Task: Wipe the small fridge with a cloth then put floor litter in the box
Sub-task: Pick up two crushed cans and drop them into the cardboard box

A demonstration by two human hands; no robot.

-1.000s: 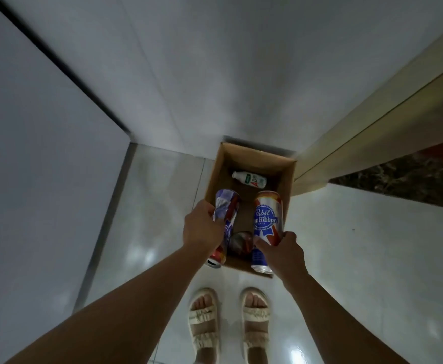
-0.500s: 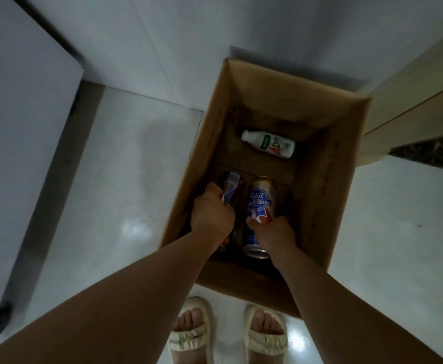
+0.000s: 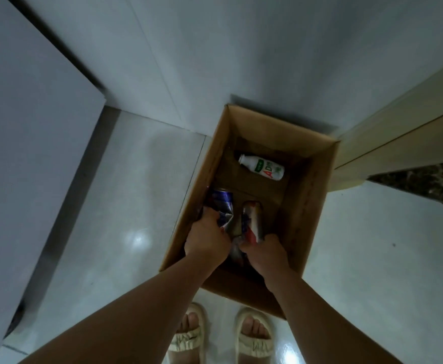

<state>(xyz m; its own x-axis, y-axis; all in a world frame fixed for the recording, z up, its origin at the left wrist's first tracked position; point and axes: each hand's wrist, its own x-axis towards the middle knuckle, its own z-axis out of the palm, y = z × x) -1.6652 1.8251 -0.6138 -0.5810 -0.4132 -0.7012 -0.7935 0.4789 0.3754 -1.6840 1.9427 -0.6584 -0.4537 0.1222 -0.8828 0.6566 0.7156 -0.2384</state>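
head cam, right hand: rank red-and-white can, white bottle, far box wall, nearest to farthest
1. Red-and-white can: gripped in the right hand, low in the box.
2. White bottle: lying on the box floor, beyond the can.
3. Far box wall: behind the bottle, by the room wall.

An open brown cardboard box point(image 3: 308, 206) stood on the floor against the wall. A small white bottle point(image 3: 262, 167) with a green and red label lay on its side near the box's far end. At the near left side, a crumpled blue-purple can point(image 3: 221, 206) and a red, white and blue can point(image 3: 252, 222) were inside, each gripped at its near end.
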